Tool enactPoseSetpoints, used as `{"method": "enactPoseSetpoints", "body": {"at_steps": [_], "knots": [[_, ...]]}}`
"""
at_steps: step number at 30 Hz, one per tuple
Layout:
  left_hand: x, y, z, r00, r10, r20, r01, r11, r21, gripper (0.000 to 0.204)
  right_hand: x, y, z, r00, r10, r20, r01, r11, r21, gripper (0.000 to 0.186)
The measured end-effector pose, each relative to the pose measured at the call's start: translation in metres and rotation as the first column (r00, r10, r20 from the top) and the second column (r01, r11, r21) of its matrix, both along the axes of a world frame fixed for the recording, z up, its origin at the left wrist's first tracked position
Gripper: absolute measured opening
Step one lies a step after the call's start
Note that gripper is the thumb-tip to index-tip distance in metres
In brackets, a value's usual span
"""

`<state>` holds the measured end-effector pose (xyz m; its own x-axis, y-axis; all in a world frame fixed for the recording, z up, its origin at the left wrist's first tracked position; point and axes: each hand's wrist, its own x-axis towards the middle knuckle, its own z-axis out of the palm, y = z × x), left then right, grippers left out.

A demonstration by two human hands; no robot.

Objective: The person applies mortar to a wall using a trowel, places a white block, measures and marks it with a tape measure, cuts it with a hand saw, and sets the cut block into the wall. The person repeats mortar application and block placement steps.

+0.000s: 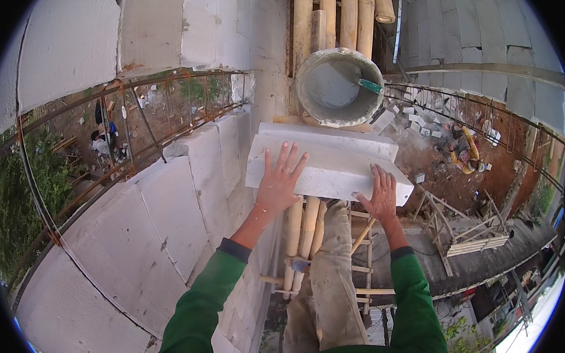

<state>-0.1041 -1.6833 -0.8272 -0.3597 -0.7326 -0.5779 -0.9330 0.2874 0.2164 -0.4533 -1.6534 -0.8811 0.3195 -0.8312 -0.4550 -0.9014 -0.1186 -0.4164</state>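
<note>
Green sleeves (202, 300) forward, hands (277, 188) on block (337, 170)

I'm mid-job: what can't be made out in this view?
Head view:
Front block: underside faces away from camera.
Rear block: lower part hidden behind the front block.
Bucket: bottom hidden by grey mix.
Trouser leg: far end hidden by the front block.
Person below right: too small to tell hand details.

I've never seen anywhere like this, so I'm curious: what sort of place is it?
It looks like a building site, seen from high up. The clues are the wall of big white blocks, the bamboo poles, and the grey, crusted bucket beside a loose white block.
</note>
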Motion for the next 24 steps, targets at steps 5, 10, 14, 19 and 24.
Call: {"method": "enactPoseSetpoints", "body": {"at_steps": [5,10,14,19,24], "knots": [[-0.002,0.016,-0.04,0.966,-0.202,0.163,0.235,0.946,-0.223,0.084,0.016,0.02,-0.01,0.968,0.172,-0.185,-0.17,0.985,0.028,0.117],[-0.001,0.018,-0.036,0.976,-0.15,0.159,0.195,0.927,-0.321,0.05,0.027,0.019,-0.02,0.981,0.115,-0.156,-0.125,0.991,-0.054,0.097],[-0.016,0.032,-0.04,0.986,-0.011,0.169,0.092,0.871,-0.483,0.026,0.021,0.019,-0.007,0.968,0.179,-0.173,-0.195,0.978,-0.077,0.111],[-0.018,0.093,0.028,0.975,0.14,0.17,-0.07,0.93,-0.362,0.043,0.023,-0.007,0.069,0.899,0.416,-0.138,-0.403,0.908,0.116,0.107],[-0.005,0.18,0.159,0.943,0.32,0.09,-0.312,0.945,-0.096,0.08,0.03,-0.006,0.162,0.75,0.659,-0.065,-0.656,0.752,0.057,0.104]]}}
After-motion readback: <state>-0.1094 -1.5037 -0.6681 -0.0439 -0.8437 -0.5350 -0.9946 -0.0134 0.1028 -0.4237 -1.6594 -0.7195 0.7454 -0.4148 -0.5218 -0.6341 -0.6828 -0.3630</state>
